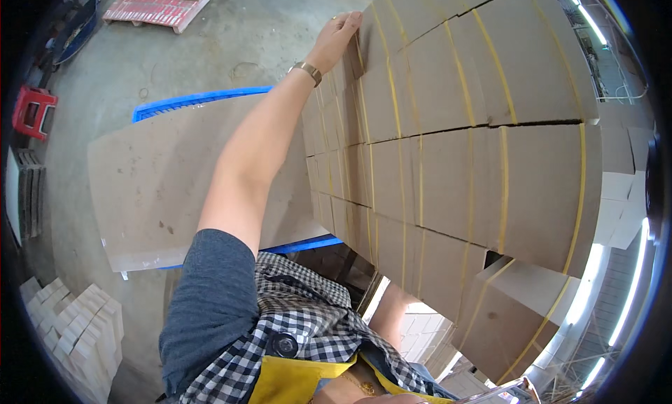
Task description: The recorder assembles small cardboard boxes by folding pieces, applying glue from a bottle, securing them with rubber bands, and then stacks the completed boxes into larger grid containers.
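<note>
A tall stack of brown cardboard boxes (pixel 434 166), bound with yellow straps, fills the right side of the view. My left arm reaches up along it, a watch on the wrist. At the upper corner of the stack my left hand (pixel 338 38) is closed, its fingers bent against the edge of a cardboard box (pixel 374 43). Of my right arm only a bare stretch shows low in the middle, behind the stack; the boxes hide the hand. One cardboard box (pixel 514 316) at the lower right sits at an angle to the others.
A brown sheet (pixel 168 187) lies over a blue pallet (pixel 203 101) on the left. A red stool (pixel 35 112) stands at the far left, and pale stacked blocks (pixel 77 334) below it. A reddish pallet (pixel 157 12) with a load is at the top.
</note>
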A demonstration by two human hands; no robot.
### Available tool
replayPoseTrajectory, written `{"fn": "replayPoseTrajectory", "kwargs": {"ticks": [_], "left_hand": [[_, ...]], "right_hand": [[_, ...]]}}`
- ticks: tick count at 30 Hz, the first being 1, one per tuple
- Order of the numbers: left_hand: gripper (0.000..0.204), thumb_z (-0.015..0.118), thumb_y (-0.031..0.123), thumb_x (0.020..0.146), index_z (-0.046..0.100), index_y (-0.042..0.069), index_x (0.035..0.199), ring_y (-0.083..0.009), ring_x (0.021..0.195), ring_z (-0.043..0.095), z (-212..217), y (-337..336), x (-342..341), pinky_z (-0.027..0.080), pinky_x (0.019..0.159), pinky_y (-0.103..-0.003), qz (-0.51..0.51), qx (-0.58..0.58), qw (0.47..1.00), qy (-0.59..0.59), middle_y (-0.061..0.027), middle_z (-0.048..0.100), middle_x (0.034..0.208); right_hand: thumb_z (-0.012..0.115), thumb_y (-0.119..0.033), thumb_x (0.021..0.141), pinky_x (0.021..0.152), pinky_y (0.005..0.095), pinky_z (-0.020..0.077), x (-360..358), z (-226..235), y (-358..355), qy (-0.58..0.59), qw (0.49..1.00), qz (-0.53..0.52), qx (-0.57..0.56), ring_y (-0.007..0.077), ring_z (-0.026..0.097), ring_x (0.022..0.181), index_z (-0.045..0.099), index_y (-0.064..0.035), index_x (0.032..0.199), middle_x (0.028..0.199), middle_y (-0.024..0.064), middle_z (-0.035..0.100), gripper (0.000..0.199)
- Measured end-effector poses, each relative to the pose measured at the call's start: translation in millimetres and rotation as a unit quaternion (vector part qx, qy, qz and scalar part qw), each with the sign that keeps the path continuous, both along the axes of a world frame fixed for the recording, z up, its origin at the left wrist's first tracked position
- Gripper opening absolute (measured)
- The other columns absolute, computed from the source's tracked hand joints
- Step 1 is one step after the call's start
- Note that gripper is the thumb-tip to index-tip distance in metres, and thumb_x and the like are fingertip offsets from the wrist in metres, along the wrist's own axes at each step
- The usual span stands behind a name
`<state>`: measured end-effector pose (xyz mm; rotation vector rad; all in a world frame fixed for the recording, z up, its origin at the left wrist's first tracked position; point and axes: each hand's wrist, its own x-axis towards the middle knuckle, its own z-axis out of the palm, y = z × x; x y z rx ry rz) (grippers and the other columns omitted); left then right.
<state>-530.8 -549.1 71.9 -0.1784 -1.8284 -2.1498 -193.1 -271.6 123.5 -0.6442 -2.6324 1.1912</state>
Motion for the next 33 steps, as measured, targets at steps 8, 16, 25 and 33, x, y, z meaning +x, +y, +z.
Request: {"fn": "replayPoseTrajectory", "kwargs": {"ticks": [8,16,25,33], "left_hand": [[0.057,0.052,0.051,0.09,0.055,0.002,0.119,-0.0158,0.097,0.049,-0.7,-0.9,-2.7,0.038,0.088,-0.03,-0.021,0.017,0.999,-0.019,-0.0051,0.056,0.101],[0.053,0.058,0.046,0.089,0.05,0.011,0.127,-0.0123,0.092,0.049,5.9,-4.2,2.0,0.04,0.085,-0.029,-0.044,0.007,0.999,-0.021,-0.0023,0.058,0.104],[0.048,0.057,0.044,0.09,0.051,0.008,0.122,-0.0129,0.093,0.052,6.0,2.2,4.5,0.042,0.084,-0.029,-0.039,0.011,0.999,0.007,-0.0049,0.059,0.102],[0.056,0.06,0.047,0.087,0.05,0.003,0.121,-0.0111,0.09,0.047,1.4,8.7,0.8,0.039,0.081,-0.026,-0.043,0.058,0.997,0.008,-0.002,0.054,0.096]], "right_hand": [[0.062,-0.033,0.086,0.091,0.0393,0.0381,-3.5,-2.8,-1.8,-0.005,1.0,-0.008,0.001,0.031,0.049,0.106,0.055,0.0014,0.116,0.116,0.0177,0.055,0.047],[0.062,-0.033,0.086,0.089,0.0393,0.039,-5.4,-3.0,-0.2,-0.009,1.0,-0.015,-0.006,0.031,0.05,0.104,0.056,0.0015,0.115,0.114,0.0178,0.056,0.046],[0.062,-0.032,0.086,0.087,0.0393,0.0402,-5.8,-2.6,0.8,-0.015,1.0,-0.021,-0.001,0.0309,0.052,0.101,0.056,0.0017,0.114,0.111,0.0178,0.057,0.045],[0.062,-0.032,0.086,0.085,0.0393,0.0412,-2.6,-1.0,3.0,-0.013,1.0,-0.024,-0.003,0.0309,0.053,0.099,0.057,0.0019,0.113,0.109,0.0179,0.058,0.044]]}}
